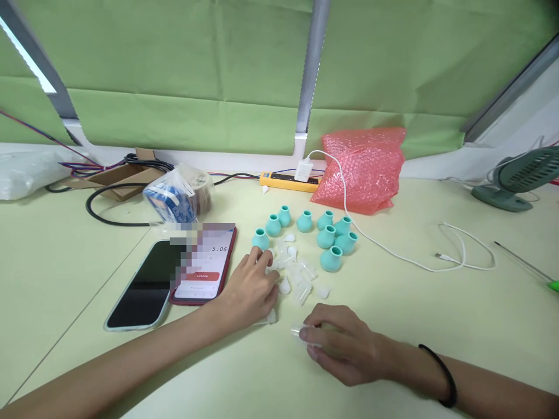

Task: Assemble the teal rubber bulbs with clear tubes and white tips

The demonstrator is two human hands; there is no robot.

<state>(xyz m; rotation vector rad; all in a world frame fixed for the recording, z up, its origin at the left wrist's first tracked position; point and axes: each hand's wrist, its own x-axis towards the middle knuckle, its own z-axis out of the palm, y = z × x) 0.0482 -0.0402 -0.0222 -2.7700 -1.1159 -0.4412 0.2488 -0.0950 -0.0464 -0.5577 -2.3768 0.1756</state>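
Observation:
My left hand (251,288) rests on the pale green table (437,326), fingers curled onto a pile of several small clear plastic pieces (297,273). My right hand (343,349), a black band at its wrist, is closed around a small clear plastic tube (297,331) whose end pokes out to the left. Several teal rubber bulbs (325,235) stand just beyond the pile, the nearest one (260,238) close to my left fingertips.
Two phones lie at left: a dark-screened one (142,288) and a red-cased one (205,267) showing a timer. Behind are a plastic bag of goods (174,198), a yellow power strip (288,180), pink bubble wrap (364,169), a white cable (454,256) and a desk fan (519,180).

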